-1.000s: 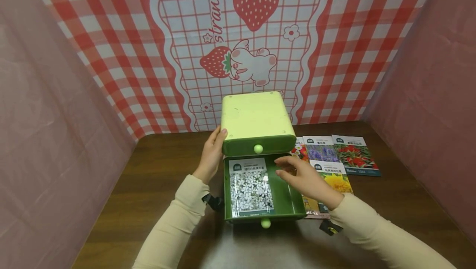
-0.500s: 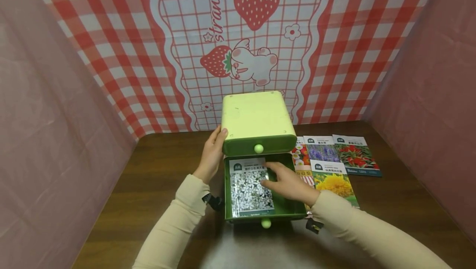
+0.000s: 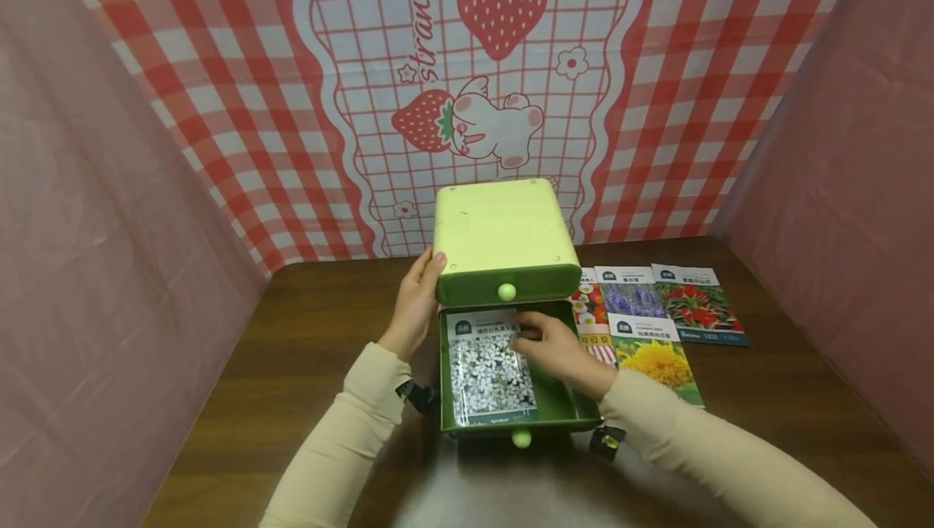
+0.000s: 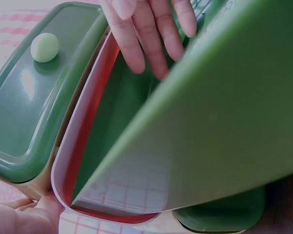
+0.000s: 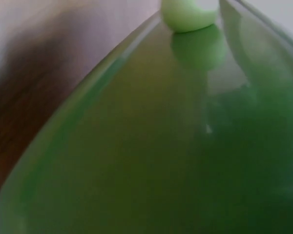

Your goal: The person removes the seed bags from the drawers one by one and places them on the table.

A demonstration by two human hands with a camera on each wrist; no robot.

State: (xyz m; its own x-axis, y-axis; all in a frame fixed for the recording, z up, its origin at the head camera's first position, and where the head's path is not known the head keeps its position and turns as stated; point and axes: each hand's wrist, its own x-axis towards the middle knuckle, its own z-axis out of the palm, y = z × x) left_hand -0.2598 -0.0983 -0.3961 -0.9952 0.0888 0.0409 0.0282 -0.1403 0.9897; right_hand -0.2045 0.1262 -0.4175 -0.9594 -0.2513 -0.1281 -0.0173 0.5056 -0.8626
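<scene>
A small two-tier drawer box (image 3: 503, 224) with a pale yellow-green top stands on the table, its lower green drawer (image 3: 558, 410) pulled out. Inside that drawer, along its left side, lies a white-flower seed packet (image 3: 490, 382). My left hand (image 3: 416, 301) holds the box's left side near the front corner, thumb toward the front. Over the drawer, my right hand (image 3: 560, 352) touches the packet's upper right edge with loosely bent fingers, which also show in the left wrist view as fingers (image 4: 146, 36). The right wrist view shows mostly the drawer front (image 5: 136, 146) and its round knob (image 5: 189, 14).
Right of the box lie several more seed packets, among them a yellow-flower packet (image 3: 657, 358), a purple-flower packet (image 3: 633, 297) and a red-flower packet (image 3: 696, 309). The upper drawer (image 3: 467, 289) is closed. A checked strawberry cloth (image 3: 503, 130) hangs behind.
My right hand has come left from the drawer's right side to the packet's edge. The packet has shifted slightly left. My left hand stays on the box.
</scene>
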